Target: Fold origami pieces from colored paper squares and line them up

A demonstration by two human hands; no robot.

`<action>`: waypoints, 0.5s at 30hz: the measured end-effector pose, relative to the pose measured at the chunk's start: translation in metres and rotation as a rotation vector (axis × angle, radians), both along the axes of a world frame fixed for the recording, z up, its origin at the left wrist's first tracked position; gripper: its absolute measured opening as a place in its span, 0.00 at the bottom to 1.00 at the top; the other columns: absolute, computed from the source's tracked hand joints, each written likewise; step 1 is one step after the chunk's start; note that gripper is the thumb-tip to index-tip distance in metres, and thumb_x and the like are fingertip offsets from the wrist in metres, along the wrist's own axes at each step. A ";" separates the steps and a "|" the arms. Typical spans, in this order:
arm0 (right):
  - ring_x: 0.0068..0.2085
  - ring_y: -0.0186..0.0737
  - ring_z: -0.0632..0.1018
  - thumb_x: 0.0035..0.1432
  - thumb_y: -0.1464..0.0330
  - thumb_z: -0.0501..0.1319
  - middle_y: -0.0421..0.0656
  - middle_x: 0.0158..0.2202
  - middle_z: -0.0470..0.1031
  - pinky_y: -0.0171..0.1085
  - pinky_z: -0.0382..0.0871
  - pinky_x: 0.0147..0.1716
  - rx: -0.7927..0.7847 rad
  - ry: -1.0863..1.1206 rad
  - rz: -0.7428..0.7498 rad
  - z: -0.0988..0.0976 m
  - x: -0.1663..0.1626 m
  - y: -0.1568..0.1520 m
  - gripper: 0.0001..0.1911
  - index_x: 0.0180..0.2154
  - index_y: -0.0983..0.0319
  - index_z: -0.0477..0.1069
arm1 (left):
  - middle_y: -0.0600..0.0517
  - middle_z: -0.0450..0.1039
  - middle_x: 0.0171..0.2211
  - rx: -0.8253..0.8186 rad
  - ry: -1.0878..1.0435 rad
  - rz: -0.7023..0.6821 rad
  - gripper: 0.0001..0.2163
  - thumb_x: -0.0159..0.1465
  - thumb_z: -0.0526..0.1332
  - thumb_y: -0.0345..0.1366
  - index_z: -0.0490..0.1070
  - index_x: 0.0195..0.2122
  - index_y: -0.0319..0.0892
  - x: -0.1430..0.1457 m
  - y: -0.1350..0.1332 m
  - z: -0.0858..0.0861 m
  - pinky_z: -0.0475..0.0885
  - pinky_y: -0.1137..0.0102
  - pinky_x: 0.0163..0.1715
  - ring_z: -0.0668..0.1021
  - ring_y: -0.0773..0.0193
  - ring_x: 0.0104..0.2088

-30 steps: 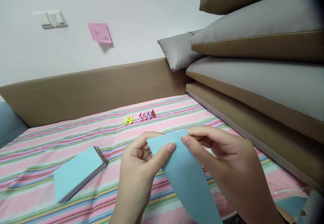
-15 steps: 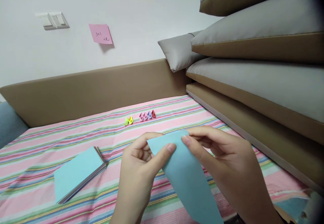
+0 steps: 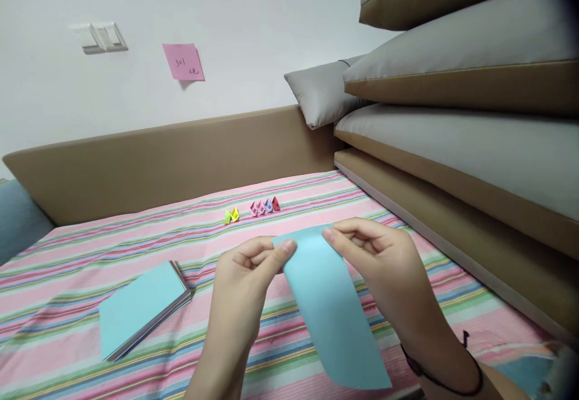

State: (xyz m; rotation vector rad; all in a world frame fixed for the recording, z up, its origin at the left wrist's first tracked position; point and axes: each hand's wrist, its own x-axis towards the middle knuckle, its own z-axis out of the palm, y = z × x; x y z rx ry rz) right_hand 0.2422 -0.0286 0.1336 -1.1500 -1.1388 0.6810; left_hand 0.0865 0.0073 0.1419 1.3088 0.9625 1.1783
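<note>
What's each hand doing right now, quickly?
Left hand: closed, pinching the blue paper near its top left corner, thumb in front.
Right hand: closed, pinching the same sheet near its top right corner.

Passage over striped cloth point(image 3: 49, 291) between paper stack point(image 3: 140, 312) and left hand point(image 3: 239, 276); another, right hand point(image 3: 384, 258) to cushion pile point(image 3: 465, 146), which blocks right. Far side: small origami pieces point(image 3: 268, 206), then brown backrest point(image 3: 181, 161) as barrier.
</note>
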 end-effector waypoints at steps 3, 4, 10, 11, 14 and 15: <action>0.31 0.39 0.77 0.54 0.61 0.63 0.42 0.28 0.77 0.34 0.72 0.28 -0.024 0.025 0.033 -0.004 0.001 0.006 0.10 0.28 0.61 0.75 | 0.53 0.72 0.20 -0.009 0.013 -0.045 0.11 0.54 0.68 0.40 0.74 0.22 0.38 -0.002 0.005 -0.002 0.70 0.74 0.29 0.73 0.69 0.25; 0.32 0.39 0.77 0.54 0.61 0.63 0.42 0.28 0.77 0.34 0.71 0.29 -0.031 0.033 0.041 -0.005 0.001 0.007 0.10 0.28 0.61 0.75 | 0.53 0.73 0.21 -0.003 0.017 -0.061 0.11 0.55 0.68 0.40 0.75 0.23 0.38 -0.002 0.006 -0.003 0.70 0.74 0.30 0.74 0.68 0.26; 0.30 0.38 0.75 0.53 0.61 0.64 0.42 0.27 0.76 0.34 0.70 0.28 -0.056 0.076 0.077 -0.010 0.004 0.013 0.11 0.28 0.62 0.75 | 0.51 0.74 0.23 0.068 0.035 -0.030 0.10 0.57 0.66 0.39 0.76 0.24 0.37 -0.001 0.007 -0.004 0.71 0.73 0.31 0.74 0.66 0.28; 0.30 0.38 0.75 0.53 0.61 0.64 0.42 0.27 0.76 0.34 0.70 0.29 -0.054 0.084 0.082 -0.011 0.004 0.015 0.11 0.28 0.62 0.75 | 0.51 0.73 0.23 0.071 0.039 -0.031 0.10 0.57 0.66 0.39 0.76 0.24 0.37 -0.001 0.008 -0.005 0.71 0.72 0.32 0.73 0.65 0.28; 0.30 0.37 0.75 0.53 0.61 0.64 0.41 0.27 0.76 0.34 0.69 0.30 -0.046 0.098 0.091 -0.014 0.005 0.018 0.11 0.28 0.63 0.74 | 0.52 0.71 0.23 0.070 0.030 -0.084 0.12 0.59 0.64 0.40 0.74 0.23 0.37 -0.001 0.014 -0.009 0.70 0.72 0.32 0.72 0.66 0.28; 0.30 0.37 0.75 0.53 0.61 0.64 0.41 0.27 0.76 0.34 0.69 0.30 -0.047 0.100 0.100 -0.015 0.005 0.020 0.11 0.28 0.63 0.74 | 0.53 0.70 0.23 0.071 0.021 -0.101 0.13 0.59 0.64 0.40 0.73 0.22 0.38 -0.002 0.017 -0.011 0.70 0.72 0.32 0.71 0.66 0.28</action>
